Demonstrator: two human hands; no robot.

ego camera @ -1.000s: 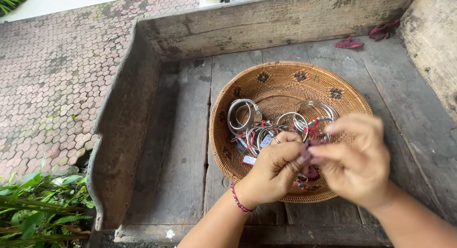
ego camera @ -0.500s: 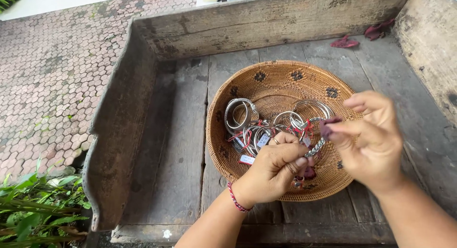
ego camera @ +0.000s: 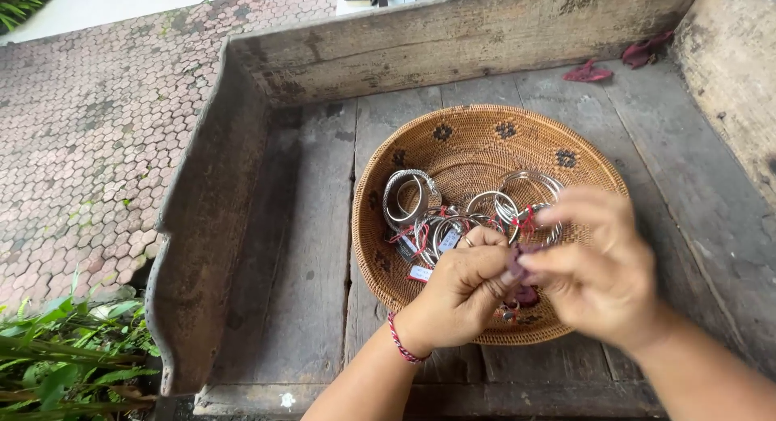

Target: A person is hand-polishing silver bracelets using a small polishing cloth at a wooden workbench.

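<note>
Hands (ego camera: pixel 525 279) back together, pinching maroon bit (ego camera: pixel 517 263)

Looks like an outdoor spot, maybe a market stall or a courtyard display at a craft shop, can't say which for sure. The surface is a big weathered wooden tray (ego camera: pixel 242 227) with raised plank sides, grey and cracked like it's lived outside for years. To the left there's hexagon brick paving (ego camera: pixel 89 130), and green leafy plants (ego camera: pixel 56 348) poke in at the near left corner. In the middle sits a woven basket (ego camera: pixel 477 138) full of silver bangles (ego camera: pixel 412 198) with little paper tags (ego camera: pixel 420 273) on red string, which is what says shop to me.
</note>
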